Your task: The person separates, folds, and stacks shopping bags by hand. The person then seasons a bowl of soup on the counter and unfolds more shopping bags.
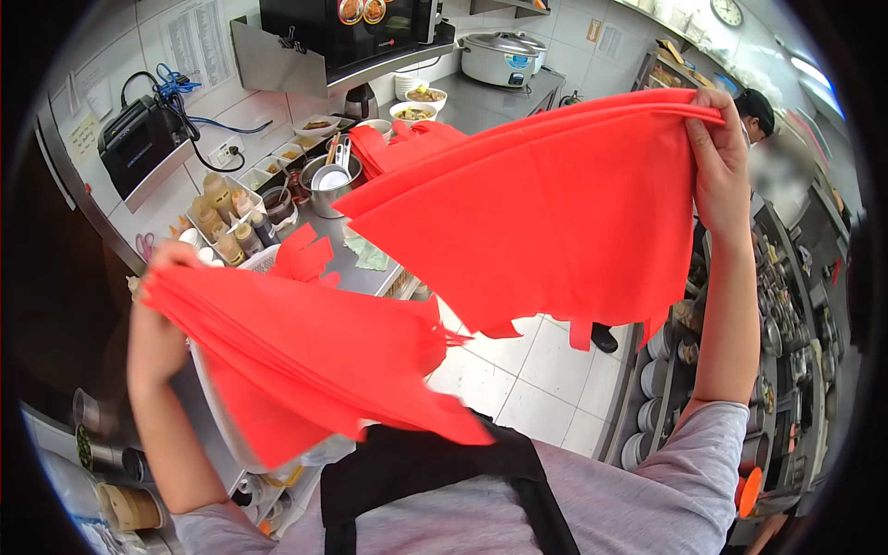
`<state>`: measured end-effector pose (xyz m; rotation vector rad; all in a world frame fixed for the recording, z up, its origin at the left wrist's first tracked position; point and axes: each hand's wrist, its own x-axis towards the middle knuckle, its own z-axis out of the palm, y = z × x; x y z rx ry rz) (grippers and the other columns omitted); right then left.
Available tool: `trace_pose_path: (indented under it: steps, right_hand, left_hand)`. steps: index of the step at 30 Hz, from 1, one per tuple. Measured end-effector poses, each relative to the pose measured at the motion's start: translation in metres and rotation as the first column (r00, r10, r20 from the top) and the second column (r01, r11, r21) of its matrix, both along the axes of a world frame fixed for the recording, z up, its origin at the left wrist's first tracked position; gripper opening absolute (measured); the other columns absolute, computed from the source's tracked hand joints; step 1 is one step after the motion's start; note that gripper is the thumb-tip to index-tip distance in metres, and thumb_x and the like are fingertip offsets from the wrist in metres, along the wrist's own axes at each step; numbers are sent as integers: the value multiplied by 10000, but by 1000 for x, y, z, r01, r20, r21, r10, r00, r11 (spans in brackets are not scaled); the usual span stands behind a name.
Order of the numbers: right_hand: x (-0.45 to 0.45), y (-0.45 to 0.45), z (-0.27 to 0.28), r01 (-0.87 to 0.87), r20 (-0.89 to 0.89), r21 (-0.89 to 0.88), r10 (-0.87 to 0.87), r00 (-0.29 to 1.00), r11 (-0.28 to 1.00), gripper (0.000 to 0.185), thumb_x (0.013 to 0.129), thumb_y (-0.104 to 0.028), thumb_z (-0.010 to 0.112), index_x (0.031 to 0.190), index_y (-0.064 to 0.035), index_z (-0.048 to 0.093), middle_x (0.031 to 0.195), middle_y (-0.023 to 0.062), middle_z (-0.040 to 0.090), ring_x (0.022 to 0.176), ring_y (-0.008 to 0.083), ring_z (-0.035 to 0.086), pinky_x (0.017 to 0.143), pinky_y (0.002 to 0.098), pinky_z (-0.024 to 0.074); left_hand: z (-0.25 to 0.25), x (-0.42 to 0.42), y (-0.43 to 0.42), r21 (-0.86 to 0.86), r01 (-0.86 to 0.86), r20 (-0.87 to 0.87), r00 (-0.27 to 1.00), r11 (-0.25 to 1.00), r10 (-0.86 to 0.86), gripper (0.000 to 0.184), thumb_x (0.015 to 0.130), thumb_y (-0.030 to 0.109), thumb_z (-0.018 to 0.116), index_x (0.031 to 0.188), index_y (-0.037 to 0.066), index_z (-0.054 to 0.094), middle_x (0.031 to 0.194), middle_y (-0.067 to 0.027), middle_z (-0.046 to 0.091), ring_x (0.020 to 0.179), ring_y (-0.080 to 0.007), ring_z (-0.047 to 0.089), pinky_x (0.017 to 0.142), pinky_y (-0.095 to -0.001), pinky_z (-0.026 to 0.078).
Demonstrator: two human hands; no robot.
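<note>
Raised at the upper right, my right hand (pixel 720 157) is closed on the corner of a stack of red fabric bags (pixel 546 213), which spreads out toward the middle. At the left, my left hand (pixel 171 268), partly blurred, grips the end of a second bunch of red bags (pixel 305 351) that hangs in front of my black apron. The two bunches come close to each other near the middle of the view. More red bags (pixel 407 143) lie on the counter behind, beside a metal pot (pixel 330 185).
Sauce bottles (pixel 219 196) stand in a tray by the left wall. Food bowls (pixel 413 112) and a large cooker (pixel 499 60) are on the steel counter (pixel 467 109). Racks with stacked bowls (pixel 653 379) line the right. A person in a dark cap (pixel 757 111) stands behind my right hand.
</note>
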<state>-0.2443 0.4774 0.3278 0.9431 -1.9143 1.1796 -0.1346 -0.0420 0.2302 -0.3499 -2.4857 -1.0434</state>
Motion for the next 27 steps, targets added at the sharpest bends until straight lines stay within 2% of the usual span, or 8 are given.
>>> trace_pose_path:
  steps: [4, 7, 9, 11, 13, 15, 19, 27]
  right_hand:
    - [-5, 14, -3, -3, 15, -9, 4, 1000, 1000, 83, 975, -63, 494, 1054, -40, 497, 972, -32, 496, 916, 41, 437, 865, 174, 335]
    - [-10, 17, -4, 11, 7, 23, -11, 1000, 1000, 82, 976, -69, 494, 1054, -42, 496, 964, -31, 494, 910, 45, 437, 857, 177, 342]
    - [-13, 14, -5, -17, -1, 44, 17, 1000, 999, 84, 977, -68, 492, 1056, -41, 497, 953, -30, 496, 902, 49, 441, 852, 180, 348]
    - [-15, 7, -5, -16, -5, 57, 16, 1000, 998, 81, 976, -66, 493, 1052, -40, 497, 952, -27, 496, 899, 53, 443, 850, 180, 348]
    - [-15, -3, -6, -7, -9, 68, 8, 1000, 998, 78, 974, -63, 493, 1049, -39, 498, 952, -24, 496, 896, 56, 445, 849, 181, 349]
    - [-15, -14, -7, 16, -14, 135, -14, 1000, 991, 68, 970, -51, 492, 1037, -38, 498, 953, -19, 493, 892, 61, 446, 846, 180, 346]
    - [-14, -49, -11, 2, -5, 153, -1, 1000, 988, 64, 965, -39, 493, 1029, -37, 498, 950, -18, 487, 892, 62, 444, 846, 177, 344]
    - [-25, -98, -20, -94, -45, 172, 103, 994, 981, 68, 958, -20, 498, 1022, -38, 482, 943, -18, 460, 886, 62, 428, 843, 169, 328]
  left_hand:
    - [-16, -16, -63, 168, -314, 79, 949, 934, 305, 294, 951, 49, 447, 1229, -25, 504, 1141, -119, 614, 1039, -201, 578, 926, -319, 434]
    - [-92, -33, -119, -46, -329, 353, 878, 943, 324, 369, 915, 63, 522, 1277, -3, 494, 1218, -135, 608, 1090, -225, 577, 959, -350, 426]
    - [-155, -44, -141, -566, -179, 514, 686, 805, 514, 426, 829, 192, 652, 1187, -20, 563, 1175, -244, 600, 1106, -358, 576, 951, -412, 445]
    - [-239, -51, -172, -616, -70, 618, 575, 785, 536, 512, 757, 191, 731, 1182, -37, 559, 1179, -251, 596, 1121, -362, 567, 980, -425, 436]
    - [-234, -50, -139, -694, -94, 561, 550, 714, 619, 580, 757, 181, 745, 1254, -5, 510, 1225, -223, 572, 1154, -353, 543, 994, -417, 424]
    - [-167, -45, -65, -671, -448, 151, 697, 590, 701, 558, 786, 186, 724, 1251, -27, 499, 1232, -222, 548, 1152, -352, 535, 979, -410, 433]
    - [-68, -58, 37, -132, -92, -203, 977, 987, 64, 292, 861, 46, 585, 1152, 41, 563, 1253, -125, 567, 1194, -294, 521, 1010, -359, 393]
    - [-21, -73, 114, 41, 373, -260, 900, 927, -351, 193, 915, 60, 523, 1094, 29, 589, 1140, -138, 629, 1046, -281, 610, 917, -342, 457]
